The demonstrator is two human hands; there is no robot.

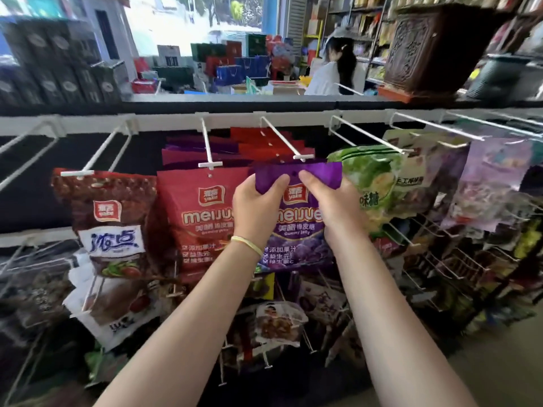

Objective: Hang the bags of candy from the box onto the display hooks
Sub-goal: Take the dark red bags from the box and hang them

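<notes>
I hold a purple gummy-candy bag upright in front of the display. My left hand pinches its top strip on the left, and my right hand pinches it on the right. The bag's hang hole sits between my thumbs, just below the tip of a white display hook. Red bags of the same brand hang on the hook to the left. The box is not in view.
A brown snack bag hangs at the left and a green bag at the right. Several white hooks stick out of the rail toward me. Lower hooks carry more bags. A person stands beyond the shelf top.
</notes>
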